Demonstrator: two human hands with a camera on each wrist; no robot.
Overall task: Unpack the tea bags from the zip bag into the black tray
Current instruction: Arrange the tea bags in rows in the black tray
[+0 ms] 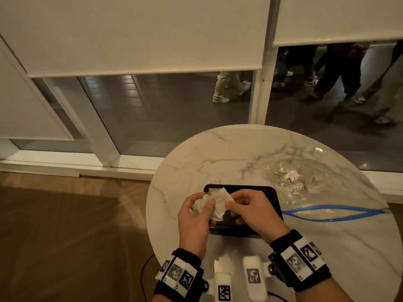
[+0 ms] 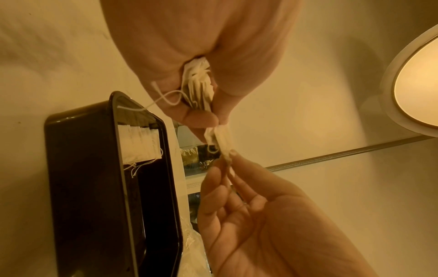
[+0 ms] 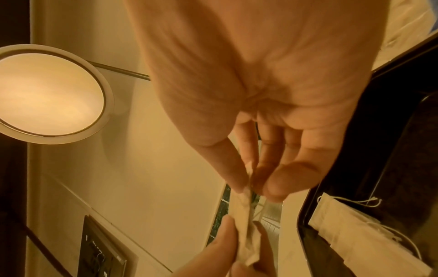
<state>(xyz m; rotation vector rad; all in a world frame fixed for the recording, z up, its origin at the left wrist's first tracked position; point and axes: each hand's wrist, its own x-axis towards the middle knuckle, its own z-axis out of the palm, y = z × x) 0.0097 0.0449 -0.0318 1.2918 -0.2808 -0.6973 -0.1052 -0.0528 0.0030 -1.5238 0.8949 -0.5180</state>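
Above the black tray (image 1: 273,194), my left hand (image 1: 196,216) grips a bunch of white tea bags (image 1: 201,205). My right hand (image 1: 250,210) pinches the edge of one tea bag (image 1: 221,202) that sticks out of that bunch. In the left wrist view the bunch (image 2: 198,88) is folded in my palm with strings hanging, and the pinched bag (image 2: 221,142) runs between both hands. Several tea bags (image 2: 140,144) lie at one end of the tray (image 2: 90,187). The right wrist view shows thumb and fingers closed on the bag (image 3: 244,211) and bags (image 3: 362,236) in the tray. The clear zip bag (image 1: 314,190) with a blue seal lies right of the tray.
The round marble table (image 1: 196,153) carries the tray and the zip bag, which holds more tea bags (image 1: 316,185). Beyond the table is a glass wall with blinds, and people walk outside. Wooden floor lies to the left.
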